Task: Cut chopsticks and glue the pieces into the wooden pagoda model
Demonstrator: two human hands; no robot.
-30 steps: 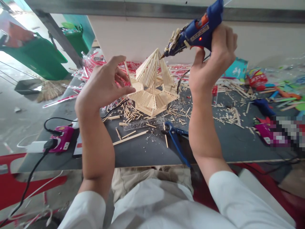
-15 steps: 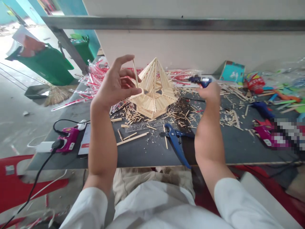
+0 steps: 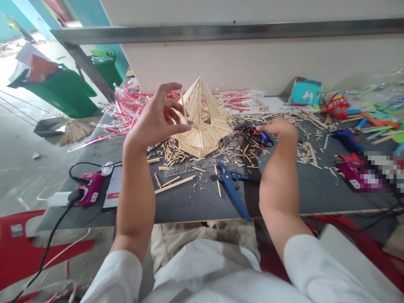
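Upright between the thumb and forefinger of my left hand (image 3: 162, 111) is a thin wooden stick (image 3: 184, 105), its other fingers curled behind. Just right of that hand stands a peaked model (image 3: 202, 136) built from wooden sticks, with a sloping roof and a flared base. My right hand (image 3: 279, 128) has its fingertips at a blue glue gun (image 3: 258, 133) with an orange trigger, low over the table beside the model. Its grip is partly hidden. Nearer me lies a blue-handled cutter (image 3: 233, 191), with a clear ruler (image 3: 189, 167) behind it.
Cut stick pieces (image 3: 173, 155) litter the dark table (image 3: 202, 206). Red-and-clear plastic wrappers (image 3: 123, 105) lie at the back left. A purple power strip (image 3: 90, 189) and a phone (image 3: 112, 189) are on the left. Another blue glue gun (image 3: 347, 139) sits right.
My right hand has lowered the glue gun to the tabletop beside the model. My left hand still pinches the stick, slightly lower and further right in view.
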